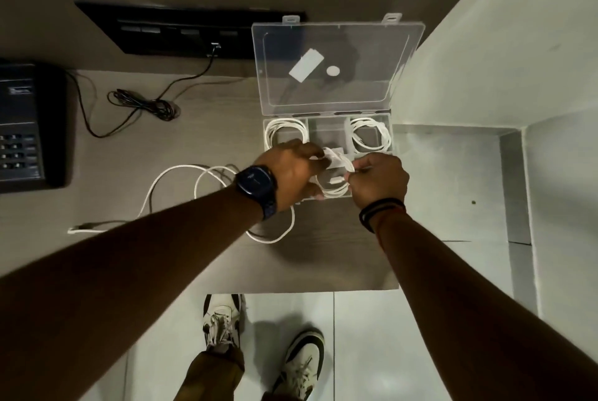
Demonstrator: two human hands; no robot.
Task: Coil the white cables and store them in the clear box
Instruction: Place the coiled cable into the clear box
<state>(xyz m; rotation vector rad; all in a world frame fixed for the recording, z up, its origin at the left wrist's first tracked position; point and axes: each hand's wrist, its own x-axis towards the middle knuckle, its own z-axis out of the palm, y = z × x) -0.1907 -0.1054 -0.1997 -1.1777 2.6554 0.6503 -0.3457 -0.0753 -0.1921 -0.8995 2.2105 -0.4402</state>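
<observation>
A grey wood-grain desk (200,264) carries a clear plastic compartment box (326,129), lid up. The left hand (291,171) and right hand (380,182) both pinch one coiled white cable (336,188) over the box's near compartments. Two coiled white cables sit in the far-left (286,130) and far-right (370,135) compartments. A loose white cable (181,174) sprawls on the desk, left of the box.
</observation>
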